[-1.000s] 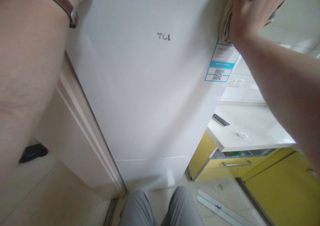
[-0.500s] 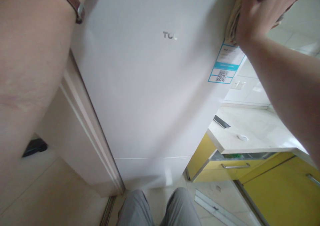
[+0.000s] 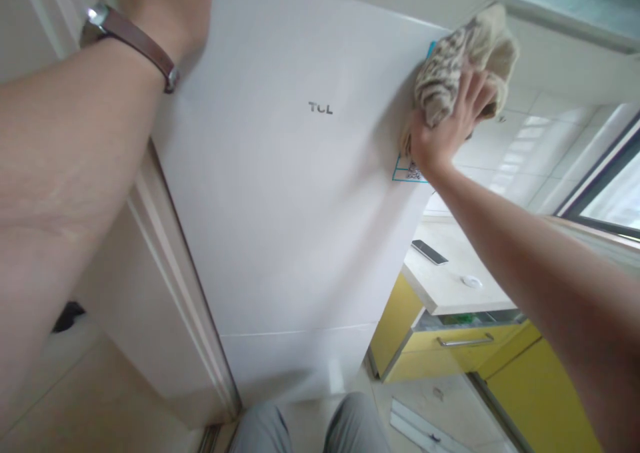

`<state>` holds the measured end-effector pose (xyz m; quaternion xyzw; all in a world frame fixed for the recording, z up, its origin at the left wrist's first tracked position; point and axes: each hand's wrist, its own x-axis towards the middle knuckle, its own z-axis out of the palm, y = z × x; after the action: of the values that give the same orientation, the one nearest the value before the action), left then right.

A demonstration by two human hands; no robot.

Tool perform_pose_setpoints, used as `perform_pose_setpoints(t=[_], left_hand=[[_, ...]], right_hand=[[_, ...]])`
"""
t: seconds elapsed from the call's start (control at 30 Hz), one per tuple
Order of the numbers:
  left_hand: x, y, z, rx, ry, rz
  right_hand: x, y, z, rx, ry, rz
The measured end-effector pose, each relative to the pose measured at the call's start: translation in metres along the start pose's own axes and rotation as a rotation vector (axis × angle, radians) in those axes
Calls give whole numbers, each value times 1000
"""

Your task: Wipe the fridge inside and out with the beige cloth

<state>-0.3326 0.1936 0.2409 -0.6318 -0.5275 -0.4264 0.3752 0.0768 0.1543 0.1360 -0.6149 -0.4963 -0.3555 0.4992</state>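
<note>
A tall white refrigerator [image 3: 290, 226] with a TCL logo fills the middle of the head view. My right hand [image 3: 453, 123] presses a bunched, patterned beige towel [image 3: 480, 46] against its upper right edge. Under the towel, a blue-edged label with a QR code [image 3: 414, 171] is mostly covered; its lower part shows. At the upper left, my left hand [image 3: 173, 9] rests by the refrigerator's left edge, a brown-strapped watch on the wrist. The fingers of that hand are hidden or cut off by the frame.
Right of the refrigerator stands a yellow cabinet [image 3: 400, 316] with a pale countertop [image 3: 460, 299], holding a dark flat phone-like object [image 3: 430, 252] and a small white disc [image 3: 471, 281]. A white strip [image 3: 425, 426] lies on the floor. A door frame [image 3: 185, 293] borders the left side.
The view has tilted up, bringing the refrigerator's top edge into sight. My right hand and the towel have moved down the right edge, covering more of the label. My left hand stays by the left edge.
</note>
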Motion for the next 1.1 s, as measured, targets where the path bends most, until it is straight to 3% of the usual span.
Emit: perform_pose_setpoints(t=[0.07,0.17,0.27,0.53,0.63,0.73,0.8,0.93,1.1], left_hand=[[-2,5,-7,-35,9,-75],[-4,9,-10,-15,14,-77],[-6,11,-8,-9,24,-95],[-8,8,-6,-143,31,-96],[-9,7,-7,-149,20,-97],[-10,7,-7,-159,14,-86],[-9,7,-5,-192,25,-89],[-8,7,-3,-257,47,-115],[-8,5,-3,-266,20,-105]], right_hand=[[-28,14,9,9,41,-72],[-78,43,27,54,175,-248],[-137,74,44,104,200,-424],[-309,138,72,45,42,-632],[-335,146,70,47,-23,-988],[-320,141,57,70,-125,-1388],[-294,133,46,39,-171,-1479],[-219,106,24,-44,-154,-1338],[-98,49,2,-159,-121,-1071]])
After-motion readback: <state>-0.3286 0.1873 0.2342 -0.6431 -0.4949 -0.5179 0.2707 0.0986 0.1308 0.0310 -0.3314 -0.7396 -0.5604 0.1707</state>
